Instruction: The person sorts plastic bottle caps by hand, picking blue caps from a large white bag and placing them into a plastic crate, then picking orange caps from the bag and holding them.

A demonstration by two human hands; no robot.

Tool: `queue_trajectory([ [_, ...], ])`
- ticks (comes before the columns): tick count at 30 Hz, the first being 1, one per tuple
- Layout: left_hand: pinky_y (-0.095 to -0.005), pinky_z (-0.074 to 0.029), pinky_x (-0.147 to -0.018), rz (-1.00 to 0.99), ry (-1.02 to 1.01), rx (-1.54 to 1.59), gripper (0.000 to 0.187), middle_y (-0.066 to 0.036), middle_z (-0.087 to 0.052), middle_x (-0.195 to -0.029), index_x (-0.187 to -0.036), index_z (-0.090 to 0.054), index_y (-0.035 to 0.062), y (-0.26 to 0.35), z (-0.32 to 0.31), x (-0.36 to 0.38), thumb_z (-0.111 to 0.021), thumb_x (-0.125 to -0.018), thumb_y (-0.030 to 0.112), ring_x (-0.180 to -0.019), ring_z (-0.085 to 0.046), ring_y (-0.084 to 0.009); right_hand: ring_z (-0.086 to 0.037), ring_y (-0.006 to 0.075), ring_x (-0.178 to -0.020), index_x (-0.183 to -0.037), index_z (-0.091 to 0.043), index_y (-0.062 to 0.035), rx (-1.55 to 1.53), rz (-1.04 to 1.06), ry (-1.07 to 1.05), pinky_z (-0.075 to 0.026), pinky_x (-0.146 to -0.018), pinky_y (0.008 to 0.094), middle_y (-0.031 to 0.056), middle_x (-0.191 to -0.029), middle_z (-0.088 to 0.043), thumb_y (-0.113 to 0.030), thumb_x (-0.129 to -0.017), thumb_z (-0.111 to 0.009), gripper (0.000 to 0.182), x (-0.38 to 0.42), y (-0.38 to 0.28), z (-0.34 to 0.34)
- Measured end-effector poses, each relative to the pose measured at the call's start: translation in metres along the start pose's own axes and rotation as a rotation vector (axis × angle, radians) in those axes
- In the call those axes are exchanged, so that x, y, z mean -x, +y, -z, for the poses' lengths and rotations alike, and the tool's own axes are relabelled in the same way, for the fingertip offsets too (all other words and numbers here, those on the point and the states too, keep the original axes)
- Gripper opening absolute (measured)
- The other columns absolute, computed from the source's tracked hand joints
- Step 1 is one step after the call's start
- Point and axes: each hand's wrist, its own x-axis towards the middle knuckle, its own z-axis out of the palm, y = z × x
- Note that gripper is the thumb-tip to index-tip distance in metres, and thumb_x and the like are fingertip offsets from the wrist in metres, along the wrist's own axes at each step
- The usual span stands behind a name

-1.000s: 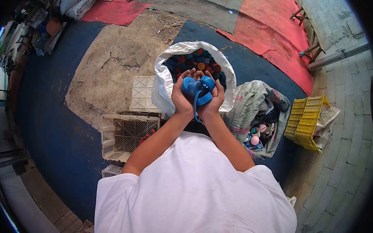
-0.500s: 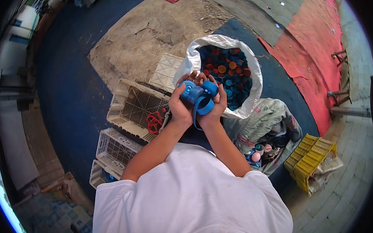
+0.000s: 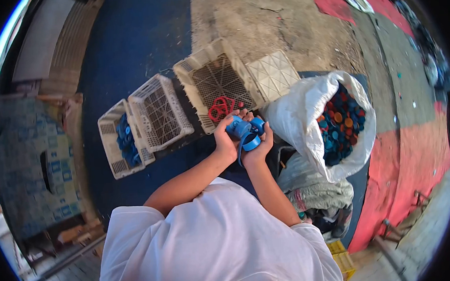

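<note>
My left hand (image 3: 226, 142) and my right hand (image 3: 260, 149) are cupped side by side in front of my chest. Together they hold several blue plastic caps (image 3: 251, 142), one of them a ring-like cap with a strap hanging down. Just beyond my fingers is a cream plastic crate (image 3: 186, 75) with red plastic loops (image 3: 220, 109) inside. To the right, a white woven sack (image 3: 292, 108) leans with its mouth open, filled with red, orange and blue caps (image 3: 341, 125).
At left stand a second cream crate (image 3: 183, 123) and a smaller crate (image 3: 112, 165) holding blue caps (image 3: 126, 141). A flat cream lattice panel (image 3: 272, 74) lies behind. A grey-green sack (image 3: 323, 193) sits near my right elbow, with a yellow crate (image 3: 341, 262) below it.
My view has turned left, so the crates and sack appear further right and the crate of blue caps shows more. My hands still hold the caps, now nearer the crate with red loops.
</note>
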Motion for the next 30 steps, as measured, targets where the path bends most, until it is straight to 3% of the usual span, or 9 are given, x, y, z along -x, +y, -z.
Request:
queue_trajectory([
  [5, -0.0481, -0.045, -0.110, -0.131, 0.075, 0.163, 0.030, -0.015, -0.064, -0.123, -0.115, -0.057, 0.0050, 0.045, 0.041, 0.027, -0.058, -0.088, 0.019, -0.116, -0.061, -0.0310, -0.062, 0.0268, -0.115, -0.119, -0.058, -0.0087, 0.146, -0.163, -0.073, -0.046, -0.108, 0.0436, 0.0108, -0.120, -0.064, -0.041, -0.101, -0.053, 0.037, 0.017, 0.055, -0.004],
  [8, -0.0481, -0.045, -0.110, -0.262, 0.016, 0.209, 0.031, -0.015, -0.064, -0.123, -0.117, -0.058, 0.0054, 0.082, 0.074, 0.053, -0.058, -0.088, 0.019, -0.116, -0.061, -0.0305, -0.062, 0.0269, -0.115, -0.117, -0.059, -0.0090, 0.255, -0.249, -0.088, -0.046, -0.107, 0.0434, 0.0099, -0.119, -0.064, -0.041, -0.101, -0.055, 0.036, 0.033, 0.106, -0.007],
  [14, -0.0479, -0.044, -0.111, -0.489, 0.088, 0.388, 0.032, -0.014, -0.065, -0.124, -0.117, -0.060, 0.0056, 0.161, 0.180, 0.128, -0.059, -0.088, 0.019, -0.119, -0.061, -0.0300, -0.062, 0.0273, -0.116, -0.121, -0.059, -0.0088, 0.510, -0.366, -0.180, -0.047, -0.107, 0.0431, 0.0099, -0.119, -0.064, -0.042, -0.101, -0.056, 0.039, 0.088, 0.238, 0.019],
  [21, -0.0457, -0.048, -0.105, -0.677, 0.157, 0.597, 0.030, -0.014, -0.066, -0.119, -0.116, -0.059, 0.0048, 0.237, 0.303, 0.212, -0.059, -0.089, 0.018, -0.116, -0.062, -0.0297, -0.061, 0.0280, -0.121, -0.123, -0.059, -0.0029, 0.819, -0.554, -0.307, -0.046, -0.109, 0.0425, 0.0141, -0.125, -0.064, -0.045, -0.104, -0.046, 0.048, 0.189, 0.375, 0.027],
  [22, -0.0455, -0.048, -0.104, -0.703, 0.167, 0.603, 0.030, -0.014, -0.066, -0.119, -0.116, -0.059, 0.0046, 0.249, 0.313, 0.221, -0.059, -0.089, 0.017, -0.116, -0.062, -0.0297, -0.061, 0.0278, -0.121, -0.123, -0.059, -0.0031, 0.864, -0.547, -0.307, -0.046, -0.109, 0.0424, 0.0138, -0.125, -0.063, -0.045, -0.104, -0.046, 0.048, 0.201, 0.391, 0.025],
  [23, -0.0452, -0.048, -0.103, -0.736, 0.155, 0.648, 0.032, -0.014, -0.065, -0.121, -0.119, -0.057, 0.0041, 0.258, 0.322, 0.229, -0.058, -0.089, 0.017, -0.117, -0.062, -0.0298, -0.066, 0.0251, -0.108, -0.109, -0.063, -0.0058, 0.830, -0.549, -0.288, -0.051, -0.101, 0.0402, 0.0106, -0.109, -0.068, -0.040, -0.103, -0.050, 0.037, 0.204, 0.407, 0.031],
  [26, -0.0454, -0.047, -0.106, -0.744, 0.233, 0.640, 0.040, -0.017, -0.063, -0.121, -0.123, -0.054, 0.0007, 0.280, 0.337, 0.253, -0.057, -0.088, 0.020, -0.111, -0.061, -0.0293, -0.066, 0.0253, -0.109, -0.111, -0.062, -0.0057, 0.835, -0.607, -0.293, -0.051, -0.103, 0.0412, 0.0110, -0.111, -0.068, -0.040, -0.104, -0.048, 0.038, 0.213, 0.439, 0.040],
  [27, -0.0461, -0.047, -0.107, -0.756, 0.188, 0.632, 0.041, -0.018, -0.063, -0.125, -0.125, -0.053, 0.0004, 0.286, 0.344, 0.257, -0.056, -0.089, 0.021, -0.115, -0.061, -0.0304, -0.062, 0.0271, -0.116, -0.119, -0.059, -0.0052, 0.860, -0.631, -0.286, -0.048, -0.107, 0.0419, 0.0117, -0.119, -0.064, -0.042, -0.105, -0.045, 0.041, 0.215, 0.447, 0.041],
  [30, -0.0477, -0.046, -0.108, -0.766, 0.255, 0.621, 0.041, -0.019, -0.062, -0.129, -0.126, -0.052, 0.0005, 0.305, 0.356, 0.257, -0.056, -0.091, 0.021, -0.122, -0.060, -0.0321, -0.063, 0.0265, -0.114, -0.116, -0.059, -0.0058, 0.844, -0.649, -0.274, -0.049, -0.105, 0.0424, 0.0113, -0.116, -0.064, -0.040, -0.105, -0.046, 0.038, 0.210, 0.470, 0.042],
])
